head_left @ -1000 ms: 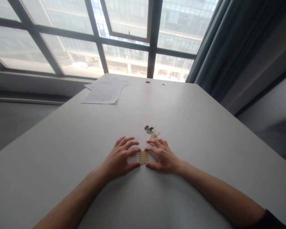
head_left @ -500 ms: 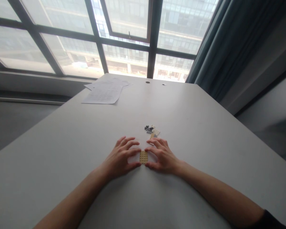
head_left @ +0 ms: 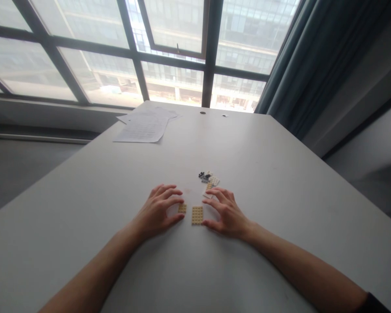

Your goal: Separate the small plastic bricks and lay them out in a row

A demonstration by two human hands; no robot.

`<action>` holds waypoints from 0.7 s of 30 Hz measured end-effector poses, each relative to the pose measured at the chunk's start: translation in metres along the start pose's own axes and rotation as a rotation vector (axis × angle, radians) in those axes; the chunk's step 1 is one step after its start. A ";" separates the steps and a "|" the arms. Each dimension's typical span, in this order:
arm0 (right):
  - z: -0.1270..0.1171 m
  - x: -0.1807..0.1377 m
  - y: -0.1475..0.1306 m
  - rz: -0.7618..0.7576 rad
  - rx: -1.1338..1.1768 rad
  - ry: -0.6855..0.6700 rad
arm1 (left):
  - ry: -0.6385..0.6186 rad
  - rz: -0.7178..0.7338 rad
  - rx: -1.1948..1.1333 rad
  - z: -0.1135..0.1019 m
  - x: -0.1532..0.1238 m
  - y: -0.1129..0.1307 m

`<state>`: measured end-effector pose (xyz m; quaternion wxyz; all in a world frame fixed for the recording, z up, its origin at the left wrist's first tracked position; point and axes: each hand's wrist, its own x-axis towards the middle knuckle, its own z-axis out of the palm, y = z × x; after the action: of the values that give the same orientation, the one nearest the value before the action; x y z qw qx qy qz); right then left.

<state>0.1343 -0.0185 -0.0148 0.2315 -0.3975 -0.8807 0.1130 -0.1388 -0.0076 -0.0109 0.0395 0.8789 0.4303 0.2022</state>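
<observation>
My left hand [head_left: 159, 208] has a small tan studded building plate [head_left: 182, 208] between thumb and index finger, just above or on the white table. To its right, a larger tan studded plate [head_left: 197, 215] lies flat, with a gap between the two. My right hand [head_left: 226, 213] is beside the larger plate, its fingers apart and curved. The thumb tip is at or very near the plate's lower right corner, and the index fingertip is by its upper right corner. Beyond the right fingertips lies a white flat piece [head_left: 207, 195], partly covered by them.
Behind the right hand is a small pile of building pieces: dark ones [head_left: 201, 174], a white studded plate [head_left: 214, 181] and a tan piece [head_left: 210, 185]. Printed papers [head_left: 140, 130] lie at the far left of the table [head_left: 263, 174]. A window and a curtain [head_left: 286, 65] are behind.
My left hand has moved left, away from the larger plate, and the small tan plate now shows in its fingers. My right hand has drawn slightly right, while the larger plate stays in place.
</observation>
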 end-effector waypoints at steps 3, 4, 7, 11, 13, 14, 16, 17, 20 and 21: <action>0.001 0.000 -0.001 -0.010 -0.006 0.004 | 0.008 -0.001 0.011 0.001 0.001 0.002; 0.001 0.001 -0.002 -0.015 -0.008 0.008 | 0.011 0.003 0.013 0.002 0.002 0.002; 0.002 0.002 -0.007 -0.027 -0.011 0.021 | 0.022 0.008 0.009 0.003 0.002 0.002; 0.005 0.007 -0.014 -0.022 -0.019 0.034 | 0.041 0.013 0.000 0.004 0.002 0.003; 0.008 0.009 -0.016 -0.015 -0.021 0.025 | 0.047 0.017 -0.003 0.004 0.002 0.003; 0.009 0.010 -0.017 -0.011 -0.021 0.018 | 0.049 0.019 -0.004 0.004 0.002 0.003; 0.011 0.011 -0.017 -0.005 -0.022 0.004 | 0.048 0.028 -0.005 0.004 0.002 0.002; 0.011 0.012 -0.017 -0.003 -0.021 -0.003 | 0.044 0.034 -0.005 0.004 0.002 0.002; 0.011 0.013 -0.018 -0.004 -0.019 -0.023 | 0.034 0.051 -0.005 0.004 0.001 0.001; 0.011 0.013 -0.018 -0.006 -0.017 -0.028 | 0.032 0.053 -0.005 0.004 0.001 0.001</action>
<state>0.1095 -0.0206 -0.0130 0.2159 -0.3952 -0.8860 0.1105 -0.1359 -0.0071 -0.0139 0.0296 0.8864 0.4069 0.2186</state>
